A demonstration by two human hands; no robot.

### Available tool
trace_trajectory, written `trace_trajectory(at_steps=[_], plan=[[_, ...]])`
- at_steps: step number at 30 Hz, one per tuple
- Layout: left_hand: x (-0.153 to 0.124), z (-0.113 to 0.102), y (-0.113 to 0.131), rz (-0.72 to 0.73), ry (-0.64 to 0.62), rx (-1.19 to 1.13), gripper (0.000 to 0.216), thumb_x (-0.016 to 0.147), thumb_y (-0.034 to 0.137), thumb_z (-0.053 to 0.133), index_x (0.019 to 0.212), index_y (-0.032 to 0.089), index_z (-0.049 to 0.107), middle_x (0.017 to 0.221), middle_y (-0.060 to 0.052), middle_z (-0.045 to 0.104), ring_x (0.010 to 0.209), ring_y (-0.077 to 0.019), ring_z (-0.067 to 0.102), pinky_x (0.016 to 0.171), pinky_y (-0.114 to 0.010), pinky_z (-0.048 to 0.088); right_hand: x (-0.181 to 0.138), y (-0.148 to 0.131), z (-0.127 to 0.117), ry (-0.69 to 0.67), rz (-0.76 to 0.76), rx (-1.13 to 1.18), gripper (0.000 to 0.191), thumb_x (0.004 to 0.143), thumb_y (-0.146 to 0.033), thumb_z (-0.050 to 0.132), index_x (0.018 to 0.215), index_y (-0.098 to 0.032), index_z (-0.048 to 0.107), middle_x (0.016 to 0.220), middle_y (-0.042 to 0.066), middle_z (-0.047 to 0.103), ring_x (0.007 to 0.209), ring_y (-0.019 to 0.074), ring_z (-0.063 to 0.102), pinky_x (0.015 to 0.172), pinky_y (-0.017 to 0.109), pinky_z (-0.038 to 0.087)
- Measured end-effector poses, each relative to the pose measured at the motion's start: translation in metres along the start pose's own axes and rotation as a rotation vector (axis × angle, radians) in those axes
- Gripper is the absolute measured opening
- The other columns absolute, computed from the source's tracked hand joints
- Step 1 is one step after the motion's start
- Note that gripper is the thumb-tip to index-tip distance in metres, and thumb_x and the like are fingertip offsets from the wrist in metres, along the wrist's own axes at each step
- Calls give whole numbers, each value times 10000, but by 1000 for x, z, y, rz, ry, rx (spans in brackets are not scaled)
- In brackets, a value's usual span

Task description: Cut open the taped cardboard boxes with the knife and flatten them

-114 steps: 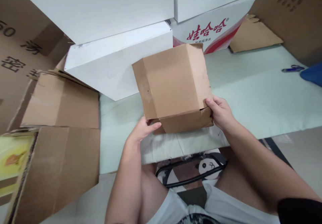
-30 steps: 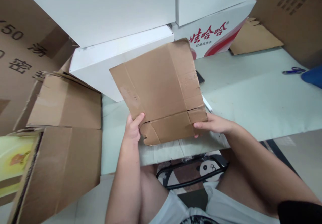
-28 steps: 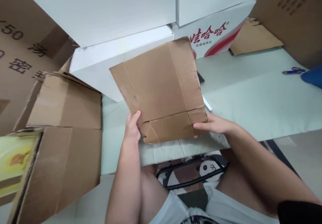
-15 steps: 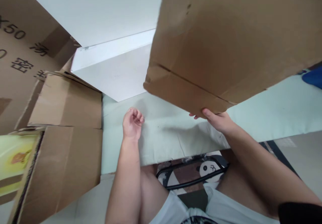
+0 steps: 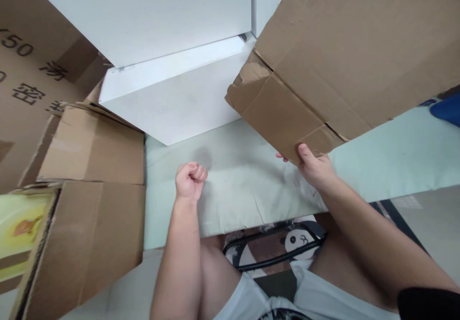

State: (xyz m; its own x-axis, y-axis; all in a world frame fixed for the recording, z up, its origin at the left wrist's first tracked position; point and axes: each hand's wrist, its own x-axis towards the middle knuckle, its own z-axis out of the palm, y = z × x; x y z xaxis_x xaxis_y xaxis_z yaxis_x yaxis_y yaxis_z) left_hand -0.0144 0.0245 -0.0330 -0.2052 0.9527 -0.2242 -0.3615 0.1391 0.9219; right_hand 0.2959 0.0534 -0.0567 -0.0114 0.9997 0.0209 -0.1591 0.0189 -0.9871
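Note:
My right hand pinches the lower corner of a flattened brown cardboard box, thumb on top and fingers beneath. The box is lifted close to the camera and tilted, filling the upper right of the view. My left hand is curled into a loose fist over the pale green table, holding nothing and apart from the box.
White boxes are stacked at the back of the table. Brown cartons crowd the left side, one with a yellow printed panel. A blue object lies at the right edge. A panda-print bag sits between my knees.
My left hand has let go of the flattened box and closed into a fist. My right hand alone has swung the box up and to the right, toward the camera.

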Motion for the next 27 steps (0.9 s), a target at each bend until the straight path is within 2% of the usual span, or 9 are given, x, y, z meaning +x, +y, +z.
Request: trace_trajectory(at_steps=[3, 11, 17, 19, 24, 27], plan=[[-1, 0, 0, 2, 0, 13, 540, 557, 277, 647, 493, 219, 115, 487, 88, 55, 403, -41, 130, 418, -227, 167, 0, 1, 0, -7, -12, 32, 443, 868, -653, 712, 1030, -247, 643, 904, 40, 760, 771, 243, 775, 678, 381, 611], [-3, 5, 1, 14, 5, 63, 525, 543, 288, 637, 482, 216, 121, 480, 83, 71, 403, -35, 130, 423, -230, 135, -3, 4, -1, 20, 59, 6, 489, 876, -682, 679, 1088, -244, 632, 971, 58, 772, 795, 257, 784, 729, 414, 626], [-4, 10, -2, 36, 21, 133, 488, 554, 297, 630, 461, 227, 156, 471, 81, 102, 413, -42, 129, 440, -250, 110, -2, 3, 2, -7, 74, 14, 483, 840, -692, 712, 1024, -249, 663, 916, 59, 777, 799, 267, 777, 762, 442, 647], [-4, 12, -4, 37, 26, 171, 469, 558, 291, 627, 455, 234, 173, 473, 79, 116, 422, -47, 133, 447, -260, 99, -1, 4, 4, -32, 106, 7, 539, 801, -723, 729, 1055, -251, 675, 960, 73, 783, 818, 281, 777, 789, 466, 659], [-9, 16, -12, 23, 22, 297, 392, 573, 254, 624, 435, 232, 257, 466, 63, 179, 445, -66, 178, 470, -278, 90, -4, 10, 12, -111, 192, 11, 778, 712, -783, 761, 1282, -266, 650, 1137, 101, 780, 957, 325, 775, 772, 477, 682], [-10, 16, -15, 10, 10, 357, 354, 581, 235, 628, 425, 223, 309, 463, 52, 230, 461, -75, 215, 480, -280, 101, -6, 10, 15, -177, 231, -4, 817, 697, -801, 761, 1310, -271, 649, 1128, 103, 788, 915, 317, 782, 785, 485, 685]])
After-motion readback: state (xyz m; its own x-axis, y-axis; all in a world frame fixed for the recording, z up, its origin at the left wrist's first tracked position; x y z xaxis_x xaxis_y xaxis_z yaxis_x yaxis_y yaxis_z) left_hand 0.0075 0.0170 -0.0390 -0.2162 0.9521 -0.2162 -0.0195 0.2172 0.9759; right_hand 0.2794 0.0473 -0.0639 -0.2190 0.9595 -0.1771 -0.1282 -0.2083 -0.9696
